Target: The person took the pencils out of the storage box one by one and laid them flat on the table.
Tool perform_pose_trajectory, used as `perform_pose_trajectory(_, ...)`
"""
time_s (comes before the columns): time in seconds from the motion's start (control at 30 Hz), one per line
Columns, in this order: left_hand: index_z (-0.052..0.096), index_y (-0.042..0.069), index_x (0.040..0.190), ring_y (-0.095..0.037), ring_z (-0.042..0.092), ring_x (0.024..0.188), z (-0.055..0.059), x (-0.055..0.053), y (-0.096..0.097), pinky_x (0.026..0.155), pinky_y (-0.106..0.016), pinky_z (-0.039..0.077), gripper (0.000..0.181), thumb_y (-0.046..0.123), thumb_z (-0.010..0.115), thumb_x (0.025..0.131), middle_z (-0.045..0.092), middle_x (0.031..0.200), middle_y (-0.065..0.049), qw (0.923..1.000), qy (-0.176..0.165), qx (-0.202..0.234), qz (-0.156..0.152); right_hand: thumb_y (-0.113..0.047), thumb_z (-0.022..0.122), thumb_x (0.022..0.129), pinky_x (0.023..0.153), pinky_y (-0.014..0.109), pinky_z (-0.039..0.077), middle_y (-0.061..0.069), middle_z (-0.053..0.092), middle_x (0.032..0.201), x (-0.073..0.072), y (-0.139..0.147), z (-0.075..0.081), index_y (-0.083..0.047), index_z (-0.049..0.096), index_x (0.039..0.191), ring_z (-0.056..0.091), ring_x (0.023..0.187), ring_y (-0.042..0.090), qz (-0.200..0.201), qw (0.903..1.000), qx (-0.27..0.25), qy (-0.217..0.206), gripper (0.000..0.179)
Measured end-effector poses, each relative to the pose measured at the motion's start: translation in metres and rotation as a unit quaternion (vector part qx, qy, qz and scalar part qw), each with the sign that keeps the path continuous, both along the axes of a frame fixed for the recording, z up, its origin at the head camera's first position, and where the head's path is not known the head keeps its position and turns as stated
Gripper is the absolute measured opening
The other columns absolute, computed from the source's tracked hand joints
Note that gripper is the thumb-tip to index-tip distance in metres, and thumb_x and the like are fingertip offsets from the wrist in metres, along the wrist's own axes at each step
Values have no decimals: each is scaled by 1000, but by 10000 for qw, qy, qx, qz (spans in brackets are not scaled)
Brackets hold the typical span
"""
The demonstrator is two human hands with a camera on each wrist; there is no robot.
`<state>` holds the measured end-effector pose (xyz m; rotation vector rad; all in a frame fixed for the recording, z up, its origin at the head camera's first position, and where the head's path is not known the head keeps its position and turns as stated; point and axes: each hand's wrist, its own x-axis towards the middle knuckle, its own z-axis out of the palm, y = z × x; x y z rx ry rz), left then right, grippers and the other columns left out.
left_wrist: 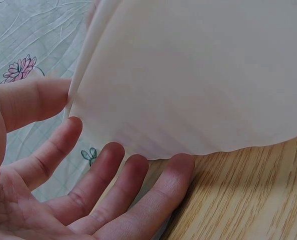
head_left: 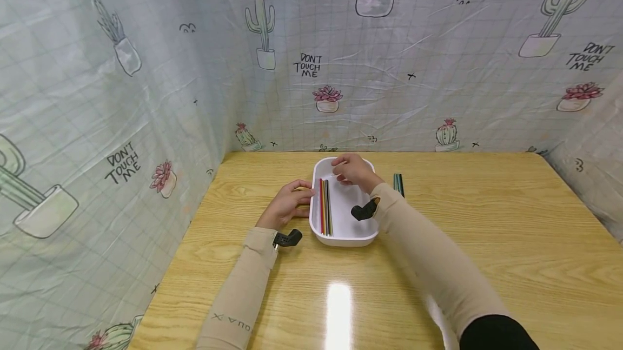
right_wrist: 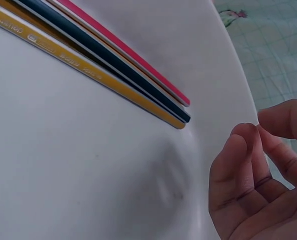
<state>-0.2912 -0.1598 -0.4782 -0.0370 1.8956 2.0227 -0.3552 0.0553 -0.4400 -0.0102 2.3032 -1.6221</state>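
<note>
A white plastic tray (head_left: 343,242) with rounded corners stands on the table. Several coloured pencils (head_left: 325,207), red, yellow and dark among them, lie side by side along its left wall. My left hand (head_left: 288,203) is at that wall from outside; in the left wrist view one digit touches the rim and other fingertips rest against the outer wall (left_wrist: 198,75). Over the far part of the tray hovers my right hand (head_left: 352,170). Its fingers are loosely bent, thumb close to the forefinger, with nothing between them. The right wrist view shows the pencil ends (right_wrist: 181,112) apart from that hand.
To the right of the tray lie dark green pencils (head_left: 399,183), partly hidden by my right forearm. The wooden table (head_left: 486,220) meets a cactus-print curtain (head_left: 413,96) at the back and left. Light glares off the wood in front of the tray.
</note>
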Motion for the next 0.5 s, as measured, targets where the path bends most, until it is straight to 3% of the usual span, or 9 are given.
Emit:
perform_pose_trajectory(0.17, 58, 5, 124, -22, 71, 99, 0, 1, 0, 76, -42, 65, 25, 14, 64, 102, 66, 128, -20, 10000, -4, -29, 15, -8, 63, 97, 75, 29, 57, 10, 61, 102, 0, -6, -7, -5, 63, 124, 60, 79, 16, 3, 10000, 17, -96, 27)
perform_pose_trajectory(0.5, 56, 3, 127, -21, 70, 100, 1, 1, 0, 78, -42, 64, 27, 13, 63, 102, 65, 128, -19, 10000, 46, -48, -22, -2, 61, 94, 59, 23, 48, 7, 61, 87, 0, -14, -19, 0, 64, 119, 58, 68, 14, 185, 9997, 148, -40, 25)
